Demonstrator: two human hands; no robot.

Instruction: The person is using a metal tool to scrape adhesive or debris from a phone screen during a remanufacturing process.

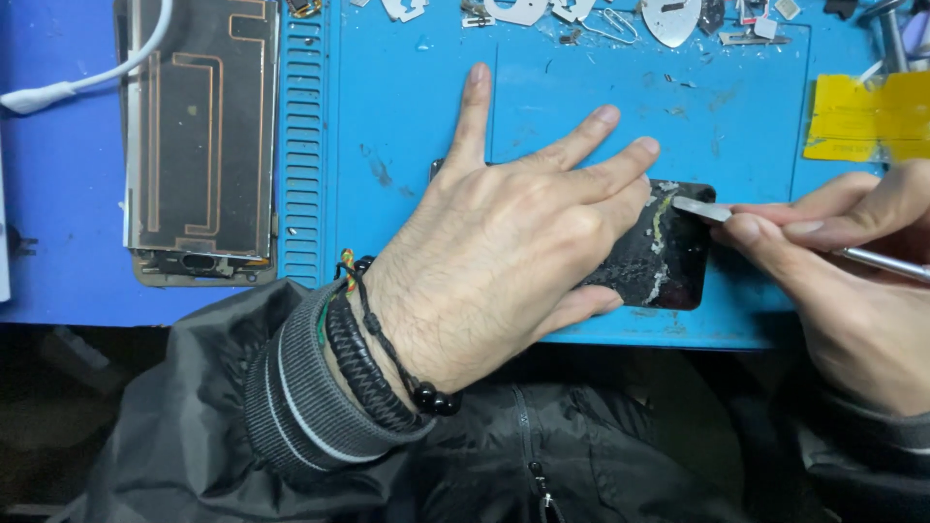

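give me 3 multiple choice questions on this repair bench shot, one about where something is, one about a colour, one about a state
1. Where does the opened phone body with copper traces lie?
A. at the left of the mat
B. under the right hand
C. on the person's lap

2. What colour is the work mat?
A. green
B. blue
C. grey

3. What is the left hand doing?
A. hanging off the bench
B. gripping a cable
C. pressing flat on the dark panel

Answers:
1 A, it sits at the far left beside the mat's ridged strip.
2 B, the mat is bright blue all around the hands.
3 C, its palm and spread fingers lie on the panel while the right hand holds a thin metal tool at the panel's edge.
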